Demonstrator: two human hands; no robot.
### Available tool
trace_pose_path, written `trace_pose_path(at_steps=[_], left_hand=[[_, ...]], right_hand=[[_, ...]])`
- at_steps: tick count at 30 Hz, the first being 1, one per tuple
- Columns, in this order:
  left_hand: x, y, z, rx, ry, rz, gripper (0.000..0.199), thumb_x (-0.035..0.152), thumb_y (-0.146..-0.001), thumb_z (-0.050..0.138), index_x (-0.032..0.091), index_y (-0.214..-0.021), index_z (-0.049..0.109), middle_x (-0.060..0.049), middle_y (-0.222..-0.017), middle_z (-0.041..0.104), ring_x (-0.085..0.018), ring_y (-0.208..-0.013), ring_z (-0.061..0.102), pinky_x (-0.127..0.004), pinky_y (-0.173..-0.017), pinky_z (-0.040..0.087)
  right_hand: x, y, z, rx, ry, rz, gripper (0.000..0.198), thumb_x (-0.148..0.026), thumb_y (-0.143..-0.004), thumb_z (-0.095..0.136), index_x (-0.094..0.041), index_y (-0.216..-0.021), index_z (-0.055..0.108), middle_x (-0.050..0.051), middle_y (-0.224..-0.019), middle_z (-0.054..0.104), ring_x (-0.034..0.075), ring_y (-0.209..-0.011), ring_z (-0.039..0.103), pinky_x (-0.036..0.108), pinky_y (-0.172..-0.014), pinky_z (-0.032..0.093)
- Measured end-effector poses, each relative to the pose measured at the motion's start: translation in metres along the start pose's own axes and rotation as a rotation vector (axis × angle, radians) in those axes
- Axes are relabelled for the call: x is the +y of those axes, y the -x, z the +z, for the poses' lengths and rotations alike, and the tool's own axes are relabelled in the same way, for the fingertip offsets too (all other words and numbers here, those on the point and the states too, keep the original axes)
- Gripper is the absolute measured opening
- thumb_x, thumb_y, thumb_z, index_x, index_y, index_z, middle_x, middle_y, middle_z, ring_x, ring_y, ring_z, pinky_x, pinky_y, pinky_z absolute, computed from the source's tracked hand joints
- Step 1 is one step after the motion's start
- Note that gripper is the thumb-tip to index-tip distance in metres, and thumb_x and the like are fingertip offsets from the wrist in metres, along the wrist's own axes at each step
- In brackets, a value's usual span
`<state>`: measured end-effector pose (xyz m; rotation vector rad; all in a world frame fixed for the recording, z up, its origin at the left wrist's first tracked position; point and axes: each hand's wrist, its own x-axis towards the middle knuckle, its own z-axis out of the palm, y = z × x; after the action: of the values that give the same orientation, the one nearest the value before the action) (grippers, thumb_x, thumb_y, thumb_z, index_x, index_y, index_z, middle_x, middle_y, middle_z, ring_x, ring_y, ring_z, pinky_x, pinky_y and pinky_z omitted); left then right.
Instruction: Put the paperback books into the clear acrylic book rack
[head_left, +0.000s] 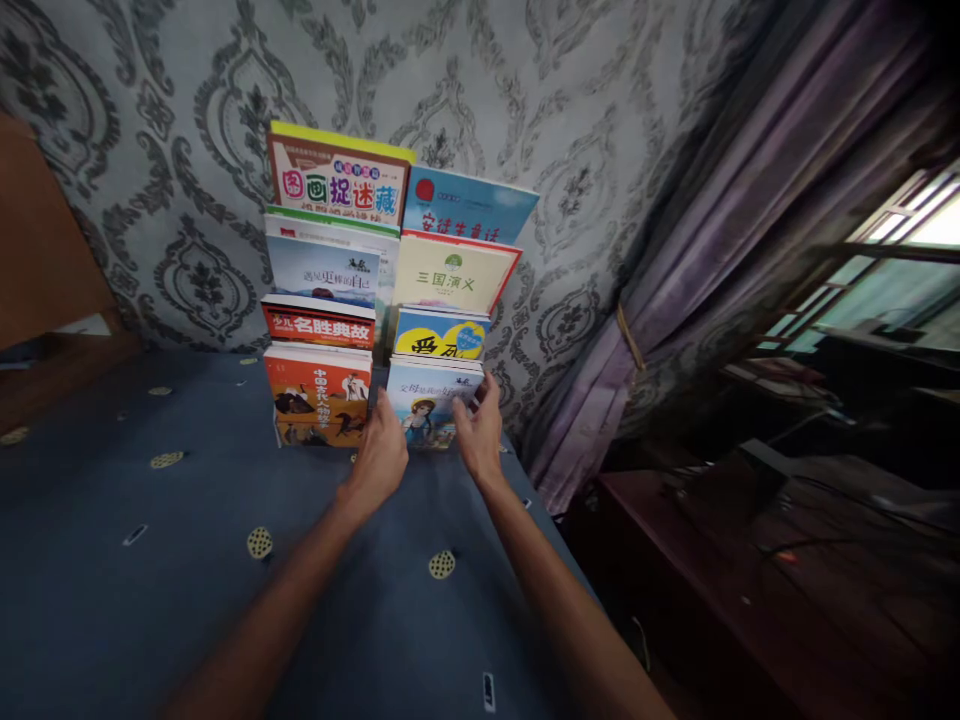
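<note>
Two columns of upright books stand in stepped rows against the wall. My right hand (481,430) grips the right edge of the front right book (426,410), which has a light blue cover with a girl in a yellow hat; the thumb lies on the front. My left hand (381,450) is closed at the same book's left edge, its fingers partly hidden. Left of it stands an orange book (311,395) with horses. Behind the held book rise a blue and yellow book (439,335), a cream book (446,278) and a tall blue book (469,205).
The books stand on a dark blue patterned cloth (187,500). Behind is a grey patterned wall (210,270). A purple curtain (592,400) hangs at the right, beside a dark red table (675,520) with cables. Brown wooden furniture (45,240) stands at the left.
</note>
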<state>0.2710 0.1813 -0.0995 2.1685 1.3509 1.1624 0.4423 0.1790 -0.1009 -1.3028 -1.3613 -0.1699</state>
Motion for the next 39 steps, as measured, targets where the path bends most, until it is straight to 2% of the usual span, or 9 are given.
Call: trace_pose_path(at_steps=[3,6,11,16,21,26,29,32,39], left_hand=[[0.0,-0.002,-0.003,-0.122,-0.077,-0.099,0.064,0.002,-0.084,0.045,0.005,-0.146,0.03,-0.028,-0.133,0.061,-0.033,-0.126,0.062,-0.046,-0.104,0.049],[0.004,-0.004,-0.01,-0.192,-0.153,-0.145,0.05,0.002,-0.086,0.045,0.009,-0.136,0.04,-0.023,-0.121,0.067,-0.03,-0.113,0.068,-0.041,-0.095,0.052],[0.008,-0.005,-0.018,-0.238,-0.224,-0.173,0.041,0.001,-0.086,0.044,0.011,-0.126,0.046,-0.019,-0.111,0.07,-0.029,-0.107,0.069,-0.036,-0.089,0.051],[0.001,-0.006,-0.017,-0.213,-0.195,-0.143,0.04,0.005,-0.088,0.047,0.012,-0.127,0.045,-0.018,-0.111,0.07,-0.028,-0.106,0.068,-0.036,-0.088,0.05],[-0.005,-0.004,-0.009,-0.164,-0.12,-0.097,0.038,0.011,-0.091,0.049,0.012,-0.128,0.044,-0.019,-0.117,0.068,-0.028,-0.111,0.066,-0.038,-0.093,0.05],[-0.005,-0.003,-0.003,-0.126,-0.104,-0.097,0.045,0.011,-0.091,0.049,0.009,-0.134,0.039,-0.022,-0.122,0.066,-0.029,-0.115,0.065,-0.04,-0.094,0.05],[-0.005,-0.005,-0.003,-0.138,-0.089,-0.111,0.046,0.013,-0.091,0.05,0.009,-0.135,0.039,-0.022,-0.123,0.065,-0.03,-0.116,0.065,-0.04,-0.095,0.05],[-0.009,-0.007,-0.002,-0.143,-0.068,-0.101,0.047,0.014,-0.09,0.052,0.01,-0.136,0.038,-0.022,-0.128,0.063,-0.03,-0.12,0.063,-0.041,-0.098,0.049],[-0.017,-0.008,0.002,-0.108,-0.027,-0.08,0.049,0.014,-0.087,0.054,0.015,-0.134,0.041,-0.019,-0.129,0.064,-0.028,-0.121,0.062,-0.041,-0.101,0.049]], right_hand=[[0.007,0.002,0.001,0.005,-0.103,0.105,0.06,-0.031,-0.089,0.053,-0.018,-0.147,0.043,0.016,-0.131,0.064,0.029,-0.117,0.064,0.046,-0.098,0.054],[0.007,0.0,0.0,-0.032,-0.102,0.138,0.052,-0.031,-0.086,0.055,-0.019,-0.137,0.054,0.014,-0.124,0.069,0.029,-0.11,0.067,0.046,-0.096,0.055],[0.001,-0.005,-0.001,-0.049,-0.11,0.148,0.049,-0.032,-0.087,0.054,-0.018,-0.134,0.056,0.011,-0.113,0.073,0.027,-0.101,0.069,0.041,-0.089,0.057],[0.0,-0.001,0.005,-0.004,-0.101,0.146,0.052,-0.029,-0.088,0.052,-0.018,-0.138,0.052,0.012,-0.114,0.072,0.026,-0.101,0.069,0.04,-0.088,0.057],[-0.002,0.003,0.005,0.028,-0.016,0.078,0.058,-0.028,-0.089,0.05,-0.017,-0.146,0.043,0.017,-0.129,0.064,0.028,-0.114,0.065,0.046,-0.096,0.055],[-0.022,-0.016,-0.009,0.052,0.284,-0.185,0.056,-0.035,-0.095,0.049,-0.017,-0.147,0.041,0.021,-0.154,0.044,0.032,-0.145,0.039,0.057,-0.115,0.036],[-0.033,-0.029,-0.015,-0.065,0.417,-0.291,0.049,-0.038,-0.099,0.046,-0.016,-0.143,0.048,0.02,-0.151,0.048,0.032,-0.142,0.041,0.055,-0.115,0.036],[-0.034,-0.034,-0.017,-0.156,0.495,-0.301,0.049,-0.041,-0.1,0.045,-0.013,-0.14,0.051,0.021,-0.143,0.055,0.033,-0.134,0.048,0.055,-0.112,0.039],[-0.029,-0.029,-0.017,-0.17,0.502,-0.326,0.053,-0.038,-0.1,0.046,-0.01,-0.145,0.047,0.021,-0.139,0.056,0.033,-0.133,0.046,0.053,-0.113,0.039]])
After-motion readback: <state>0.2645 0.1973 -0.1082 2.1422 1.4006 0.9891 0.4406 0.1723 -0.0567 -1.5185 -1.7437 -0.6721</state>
